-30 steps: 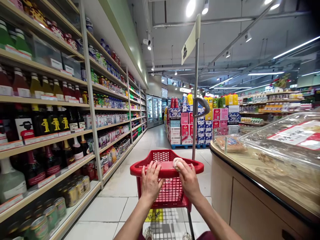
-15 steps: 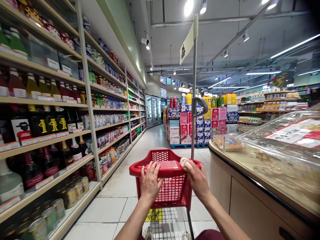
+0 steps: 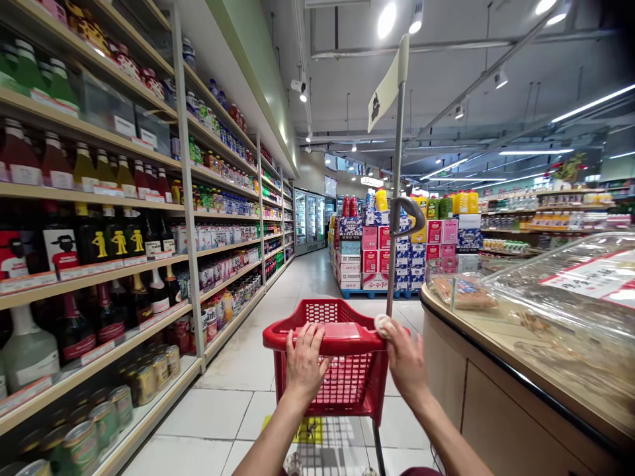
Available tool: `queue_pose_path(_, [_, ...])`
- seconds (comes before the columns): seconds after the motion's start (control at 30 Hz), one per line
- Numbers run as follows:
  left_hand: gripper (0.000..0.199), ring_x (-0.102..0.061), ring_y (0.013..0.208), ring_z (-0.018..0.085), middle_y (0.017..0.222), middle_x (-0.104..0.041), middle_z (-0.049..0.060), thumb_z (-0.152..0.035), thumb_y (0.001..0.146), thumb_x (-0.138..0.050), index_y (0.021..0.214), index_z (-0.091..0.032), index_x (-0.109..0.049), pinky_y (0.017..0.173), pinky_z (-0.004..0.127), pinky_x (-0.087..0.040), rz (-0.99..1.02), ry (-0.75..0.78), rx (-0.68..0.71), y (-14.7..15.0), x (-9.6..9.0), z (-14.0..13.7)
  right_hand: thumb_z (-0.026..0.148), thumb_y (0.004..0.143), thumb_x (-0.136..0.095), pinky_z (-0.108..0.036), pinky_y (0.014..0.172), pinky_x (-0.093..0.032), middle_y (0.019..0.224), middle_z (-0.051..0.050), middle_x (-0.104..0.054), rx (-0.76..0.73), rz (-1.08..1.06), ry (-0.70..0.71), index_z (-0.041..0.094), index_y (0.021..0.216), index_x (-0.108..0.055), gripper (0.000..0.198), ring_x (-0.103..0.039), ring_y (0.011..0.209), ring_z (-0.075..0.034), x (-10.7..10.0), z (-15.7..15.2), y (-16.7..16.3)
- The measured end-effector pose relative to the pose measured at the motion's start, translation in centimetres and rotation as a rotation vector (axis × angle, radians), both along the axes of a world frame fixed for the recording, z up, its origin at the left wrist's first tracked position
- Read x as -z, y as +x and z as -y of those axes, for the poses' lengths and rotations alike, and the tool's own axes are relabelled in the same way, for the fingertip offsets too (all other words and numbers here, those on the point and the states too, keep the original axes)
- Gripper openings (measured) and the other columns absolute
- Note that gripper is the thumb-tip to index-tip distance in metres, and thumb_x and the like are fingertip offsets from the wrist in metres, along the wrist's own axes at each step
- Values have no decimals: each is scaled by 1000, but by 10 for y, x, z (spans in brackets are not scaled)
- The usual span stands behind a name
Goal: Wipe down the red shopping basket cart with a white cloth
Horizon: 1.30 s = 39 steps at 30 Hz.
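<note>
A red plastic shopping cart [image 3: 325,380] stands straight in front of me, its basket a lattice of holes. My left hand [image 3: 305,360] lies over the left part of the cart's handle [image 3: 342,344], fingers hooked over the top and thumb on the near side. At the handle's right end, my right hand [image 3: 407,360] pinches a small crumpled white cloth or tissue [image 3: 383,324] against the red plastic. Close to it rises a grey pole [image 3: 397,165] with a looped grip and a pale flag on top.
Shelves of bottles and cans [image 3: 106,244] line the left side. A counter [image 3: 461,344] with clear-covered food runs along the right. Stacked drink cartons [image 3: 377,258] stand on blue pallets ahead. Glass-door fridges [image 3: 310,218] are farther back. A tiled floor [image 3: 238,370] leads between them.
The whole view has shifted slightly, with cart, pole and counter a little farther right in the picture. My right hand and the cloth have shifted slightly right; my left hand keeps its hold.
</note>
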<state>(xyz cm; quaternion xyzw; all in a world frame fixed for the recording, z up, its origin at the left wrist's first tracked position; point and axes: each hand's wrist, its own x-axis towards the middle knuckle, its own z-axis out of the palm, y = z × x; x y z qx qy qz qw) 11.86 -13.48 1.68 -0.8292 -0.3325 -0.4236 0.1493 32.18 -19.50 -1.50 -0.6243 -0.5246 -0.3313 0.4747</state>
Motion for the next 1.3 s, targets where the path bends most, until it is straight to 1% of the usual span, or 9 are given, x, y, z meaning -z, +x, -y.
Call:
queue_pose_path(0.07, [45,-44,117,26,123,-54,8,-23,76,-53,120,-23,-46,101,54,-23,5,1,-6,0,0,1,24,87,-31,-54,97,-23,118,-8,-57,21,-48,8,24,116,-49,34,-50,111,-23,1,0,2])
queue_pose_path(0.23, [44,-44,117,26,124,-53,7,-24,76,-53,120,-22,-46,101,54,-23,-6,-8,-19,0,0,1,15,86,-34,-42,102,-24,129,-7,-48,-192,184,-43,24,117,-49,36,-42,120,-18,-6,-6,-41])
queue_pose_path(0.47, [46,-43,118,26,125,-52,8,-23,76,-52,121,-21,-45,102,53,-22,-4,-7,-17,0,2,0,19,87,-32,-51,98,-26,117,-9,-57,-59,-4,-2,22,116,-49,35,-50,110,-22,-11,-7,-32])
queue_pose_path(0.6, [46,-43,118,25,125,-52,8,-23,76,-51,122,-20,-44,102,53,-23,-19,12,-13,-2,2,-1,12,84,-33,-41,103,-24,127,-7,-50,-206,216,-39,24,117,-50,39,-42,120,-18,-12,-11,-59])
queue_pose_path(0.67, [48,-42,119,24,126,-52,8,-22,77,-50,124,-20,-42,102,51,-23,-32,14,-12,-3,2,-2,12,85,-34,-42,103,-23,126,-6,-51,-200,235,-35,24,117,-51,38,-43,118,-18,-11,-10,-55])
queue_pose_path(0.83, [50,-40,121,23,128,-50,7,-21,77,-49,126,-18,-39,104,49,-20,-34,-12,-32,-3,3,-1,19,87,-32,-49,97,-27,116,-9,-57,-23,22,46,21,116,-50,34,-51,109,-21,-9,-6,-27])
queue_pose_path(1.03, [49,-39,122,23,129,-48,7,-27,79,-49,126,-18,-40,105,49,-21,-73,-20,-58,-5,3,-2,12,85,-35,-42,102,-24,126,-7,-50,-150,254,6,23,117,-50,38,-42,120,-19,-7,-11,-53])
queue_pose_path(1.2, [49,-36,124,23,132,-45,7,-25,79,-48,127,-17,-40,106,48,-18,-86,-68,-71,-2,3,-2,21,87,-32,-50,98,-25,117,-9,-57,16,-2,50,22,115,-50,33,-51,108,-22,-2,-5,-10])
queue_pose_path(1.3, [49,-34,125,24,133,-43,7,-26,79,-47,127,-17,-39,107,49,-16,-97,-96,-80,1,4,-1,19,87,-32,-46,98,-27,121,-9,-54,-59,52,38,21,116,-50,34,-47,114,-21,-4,-6,-22])
